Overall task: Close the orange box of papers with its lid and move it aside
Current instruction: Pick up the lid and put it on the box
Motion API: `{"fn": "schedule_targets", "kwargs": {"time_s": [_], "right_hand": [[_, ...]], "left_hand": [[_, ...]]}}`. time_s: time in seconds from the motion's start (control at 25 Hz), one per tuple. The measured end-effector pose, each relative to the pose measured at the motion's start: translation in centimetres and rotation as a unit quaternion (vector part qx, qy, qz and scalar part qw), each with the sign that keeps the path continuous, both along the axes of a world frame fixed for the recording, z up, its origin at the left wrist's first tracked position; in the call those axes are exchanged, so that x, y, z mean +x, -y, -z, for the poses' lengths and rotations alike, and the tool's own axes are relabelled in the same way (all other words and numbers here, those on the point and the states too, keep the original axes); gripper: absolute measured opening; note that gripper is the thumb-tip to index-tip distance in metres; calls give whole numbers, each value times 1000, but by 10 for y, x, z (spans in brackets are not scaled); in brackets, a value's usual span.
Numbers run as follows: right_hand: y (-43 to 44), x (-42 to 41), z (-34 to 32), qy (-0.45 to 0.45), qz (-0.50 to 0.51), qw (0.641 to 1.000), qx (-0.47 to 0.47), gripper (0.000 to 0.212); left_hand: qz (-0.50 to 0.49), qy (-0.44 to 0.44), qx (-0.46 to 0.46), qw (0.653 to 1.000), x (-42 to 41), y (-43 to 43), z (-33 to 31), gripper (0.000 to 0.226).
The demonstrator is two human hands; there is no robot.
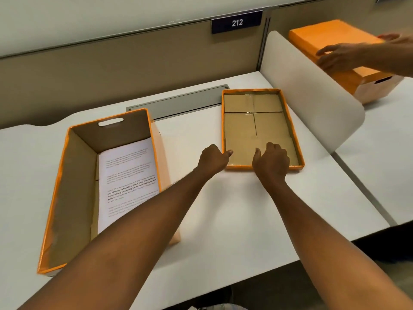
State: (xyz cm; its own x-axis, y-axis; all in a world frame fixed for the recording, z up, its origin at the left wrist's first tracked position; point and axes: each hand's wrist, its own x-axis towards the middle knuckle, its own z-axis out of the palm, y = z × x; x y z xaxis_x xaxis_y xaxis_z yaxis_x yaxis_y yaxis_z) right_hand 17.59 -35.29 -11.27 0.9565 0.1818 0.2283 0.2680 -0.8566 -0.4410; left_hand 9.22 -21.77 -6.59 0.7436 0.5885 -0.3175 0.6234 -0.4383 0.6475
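Head view: both hands [213, 158] [271, 162] grip upturned lid [252, 121]

Left hand [213, 158]: bare forearm extended forward, fingers curled, thumb pointing right. Right hand [271, 163]: bare forearm extended forward, fingers curled downward, thumb raised. Hands near each other, not touching.

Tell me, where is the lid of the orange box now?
In the head view the lid lies upside down on the table, right of the open box, with both hands at its near edge.
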Motion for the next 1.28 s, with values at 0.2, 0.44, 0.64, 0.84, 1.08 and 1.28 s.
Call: {"fn": "schedule_targets", "kwargs": {"time_s": [0.2,0.44,0.64,0.84,1.08,1.28], "right_hand": [[37,57,8,-41,53,997,-37,38],[51,77,28,-116,103,986,-54,36],[51,76,44,-183,173,967,-25,34],[38,69,34,-191,214,957,34,32],[29,56,-7,-151,152,975,67,29],[13,23,-60,-60,125,969,203,26]], "left_hand": [[-102,-31,-83,991,14,-18,38,53],[-98,-4,-160,982,27,-20,58,40],[-77,2,-145,986,30,-17,61,25],[-76,-28,-104,991,27,-21,50,21],[-147,52,-221,963,10,-35,18,19],[-201,137,-287,926,-25,-51,-27,16]]}}
